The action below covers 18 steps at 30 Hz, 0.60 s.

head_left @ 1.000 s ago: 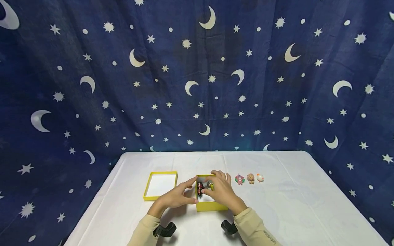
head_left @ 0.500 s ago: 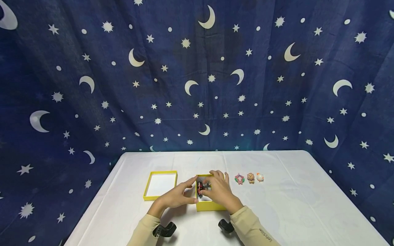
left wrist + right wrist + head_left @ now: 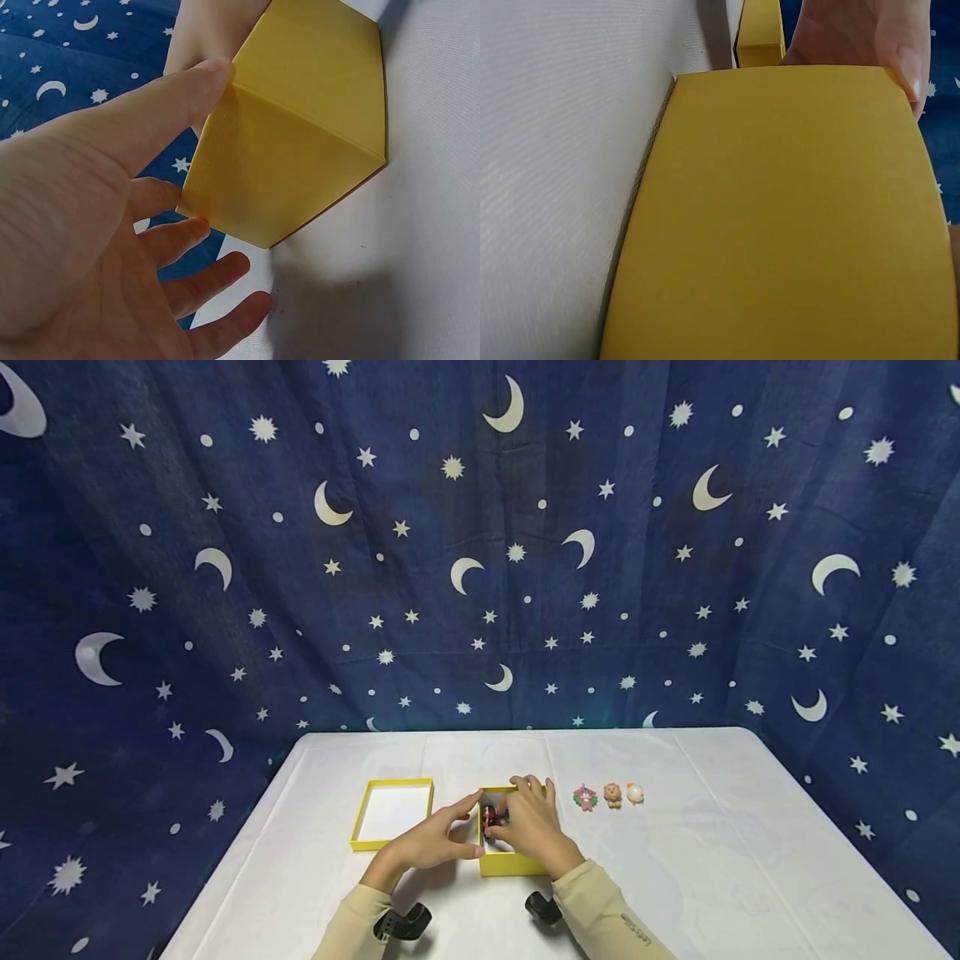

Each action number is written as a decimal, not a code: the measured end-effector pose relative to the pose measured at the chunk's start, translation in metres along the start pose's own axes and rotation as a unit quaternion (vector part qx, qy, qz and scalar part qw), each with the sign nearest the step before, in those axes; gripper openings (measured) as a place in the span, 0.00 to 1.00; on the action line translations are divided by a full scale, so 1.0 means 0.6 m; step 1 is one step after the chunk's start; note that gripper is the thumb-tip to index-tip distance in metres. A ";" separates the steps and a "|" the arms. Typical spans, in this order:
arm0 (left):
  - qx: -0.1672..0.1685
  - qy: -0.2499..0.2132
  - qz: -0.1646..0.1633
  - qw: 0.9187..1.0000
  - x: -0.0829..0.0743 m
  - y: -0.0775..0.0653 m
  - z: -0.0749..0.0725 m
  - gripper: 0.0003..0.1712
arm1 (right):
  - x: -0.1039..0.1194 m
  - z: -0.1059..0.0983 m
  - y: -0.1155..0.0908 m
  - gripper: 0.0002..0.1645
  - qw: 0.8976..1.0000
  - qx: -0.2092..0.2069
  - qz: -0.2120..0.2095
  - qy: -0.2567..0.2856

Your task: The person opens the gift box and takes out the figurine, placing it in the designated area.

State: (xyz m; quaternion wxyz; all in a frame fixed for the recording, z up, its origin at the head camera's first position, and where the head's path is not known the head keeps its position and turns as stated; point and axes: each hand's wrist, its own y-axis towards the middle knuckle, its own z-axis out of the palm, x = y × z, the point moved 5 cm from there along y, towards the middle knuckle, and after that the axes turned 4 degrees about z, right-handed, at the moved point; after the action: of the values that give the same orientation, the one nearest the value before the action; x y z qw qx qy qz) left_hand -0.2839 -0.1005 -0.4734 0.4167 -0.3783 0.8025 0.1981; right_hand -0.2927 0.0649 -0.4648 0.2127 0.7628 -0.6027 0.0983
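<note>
A person's left hand (image 3: 431, 843) lies along the left side of a yellow box (image 3: 513, 865) on the white counter (image 3: 720, 860), its grip spread apart, thumb at the near corner and index finger reaching to the far one; the left wrist view shows the other fingers fanned out beside the wall. The right hand (image 3: 534, 822) arches over the box with thumb and forefinger dipped inside, next to a black-and-red figure (image 3: 489, 817) by the left inner wall, and whether that grip is clamped on anything cannot be told, the fingertips being partly hidden. Left of the box lies a shallow yellow-rimmed tray (image 3: 392, 810), white inside; to the right, a pink-and-green figure (image 3: 585, 797), a brown lion (image 3: 612, 795) and a round white-and-orange figure (image 3: 635, 793) form a row
</note>
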 end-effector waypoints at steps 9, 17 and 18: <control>-0.002 -0.005 0.004 1.000 0.002 0.000 0.000 0.52 | 0.007 0.004 0.007 0.21 1.000 0.010 0.010 -0.008; 0.002 -0.006 0.000 1.000 0.002 0.001 0.000 0.52 | 0.008 0.006 0.008 0.26 1.000 0.008 0.015 -0.007; 0.002 -0.006 0.000 1.000 0.002 0.001 0.000 0.52 | 0.008 0.006 0.008 0.27 1.000 0.004 0.014 -0.005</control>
State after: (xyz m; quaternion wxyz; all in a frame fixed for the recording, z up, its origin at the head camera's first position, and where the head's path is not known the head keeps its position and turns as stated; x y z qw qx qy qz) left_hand -0.2844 -0.1006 -0.4743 0.4225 -0.3764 0.8003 0.1985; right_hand -0.2962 0.0581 -0.4650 0.2052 0.7559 -0.6136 0.0999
